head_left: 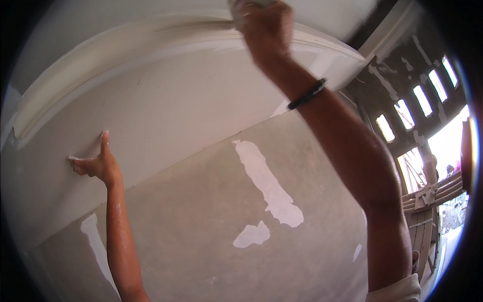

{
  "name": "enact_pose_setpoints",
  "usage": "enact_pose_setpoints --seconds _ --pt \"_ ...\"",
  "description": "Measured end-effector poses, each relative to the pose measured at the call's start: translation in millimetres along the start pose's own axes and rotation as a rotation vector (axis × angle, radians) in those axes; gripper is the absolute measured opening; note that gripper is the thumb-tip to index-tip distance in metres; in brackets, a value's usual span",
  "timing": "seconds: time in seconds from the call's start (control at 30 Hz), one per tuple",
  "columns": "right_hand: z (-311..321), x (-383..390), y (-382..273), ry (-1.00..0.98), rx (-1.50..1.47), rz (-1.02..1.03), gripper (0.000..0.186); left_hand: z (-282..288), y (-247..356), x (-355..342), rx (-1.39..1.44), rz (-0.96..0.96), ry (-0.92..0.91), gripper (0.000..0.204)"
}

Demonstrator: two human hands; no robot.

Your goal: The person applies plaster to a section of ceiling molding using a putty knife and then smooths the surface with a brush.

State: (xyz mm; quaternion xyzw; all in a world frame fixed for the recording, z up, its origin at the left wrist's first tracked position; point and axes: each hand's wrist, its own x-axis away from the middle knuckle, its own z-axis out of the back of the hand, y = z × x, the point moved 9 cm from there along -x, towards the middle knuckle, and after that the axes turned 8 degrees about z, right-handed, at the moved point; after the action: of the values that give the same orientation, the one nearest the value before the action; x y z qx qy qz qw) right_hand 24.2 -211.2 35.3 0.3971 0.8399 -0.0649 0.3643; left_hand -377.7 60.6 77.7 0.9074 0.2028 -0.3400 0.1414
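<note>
High up in the head view, my right hand (269, 27) is closed around a pale greyish object (246, 7), blurred and cut off by the top edge, so its kind cannot be told. That hand is up against the long white cornice moulding (166, 38) between wall and ceiling. A dark band (308, 94) circles the right wrist. On the left, my left hand (103, 163) rests its fingertips on the smooth white upper wall (176, 105), thumb pointing up and fingers stretched to the left. White residue coats its fingertips. Nothing is in it.
Below the white board runs a grey-beige wall (191, 211) with white filler patches (269, 186). To the right are a dark wall (402, 80) with narrow bright openings, and a bundle of poles (437, 194) beside wooden planks.
</note>
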Motion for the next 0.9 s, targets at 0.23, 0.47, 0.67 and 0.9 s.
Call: enact_pose_setpoints --seconds 0.23,0.47,0.67,0.9 --pt "-14.1 64.4 -85.1 0.222 -0.218 0.626 0.020 -4.0 1.7 -2.0 0.055 0.009 0.012 0.134" --pt "52.6 7.5 -26.5 0.098 -0.386 0.370 0.021 -3.9 -11.7 -0.3 0.053 0.027 0.008 0.135" --pt "159.6 -54.8 100.4 0.100 -0.601 0.012 0.017 -5.2 5.6 4.0 0.129 0.013 -0.009 0.133" --pt "148.2 -50.9 116.4 0.440 -0.342 0.100 0.009 -7.8 1.9 0.6 0.080 -0.014 0.004 0.134"
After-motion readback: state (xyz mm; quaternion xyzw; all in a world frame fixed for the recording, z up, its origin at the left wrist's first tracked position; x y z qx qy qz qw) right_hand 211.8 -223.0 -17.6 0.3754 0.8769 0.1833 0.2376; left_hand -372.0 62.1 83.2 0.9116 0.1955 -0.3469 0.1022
